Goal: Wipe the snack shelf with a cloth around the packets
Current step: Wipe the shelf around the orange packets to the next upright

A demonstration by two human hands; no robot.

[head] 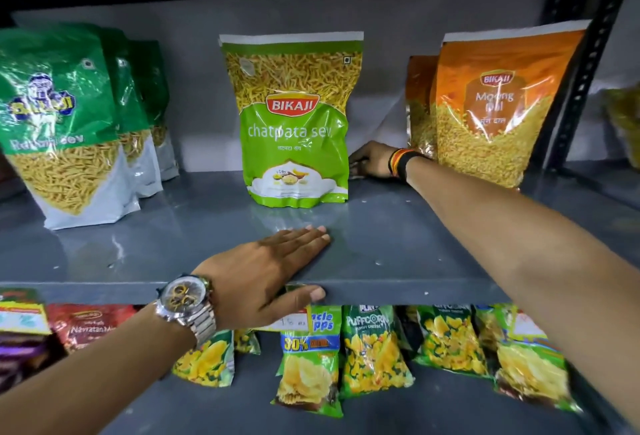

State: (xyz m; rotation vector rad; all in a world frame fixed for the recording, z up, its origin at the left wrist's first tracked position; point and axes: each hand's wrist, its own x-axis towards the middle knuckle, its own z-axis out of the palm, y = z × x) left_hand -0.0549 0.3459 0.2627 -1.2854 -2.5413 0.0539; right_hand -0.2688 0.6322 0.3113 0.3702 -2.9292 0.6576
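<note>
The grey snack shelf (398,244) holds a green Bikaji chatpata sev packet (298,122) standing upright in the middle. My right hand (372,162) reaches to the back of the shelf, in the gap between that packet and the orange moong dal packets (498,105). It seems to grip the bottom of a pale cloth (377,115) that rises against the back wall; the fingertips are hidden behind the green packet. My left hand (273,271) lies flat on the shelf's front part, fingers together, thumb against the front lip, holding nothing.
Several green sev packets (59,115) stand in a row at the left. A black perforated upright (581,53) bounds the shelf on the right. The lower shelf carries chips and puffcorn packets (374,348). Bare shelf surface lies between the packet groups.
</note>
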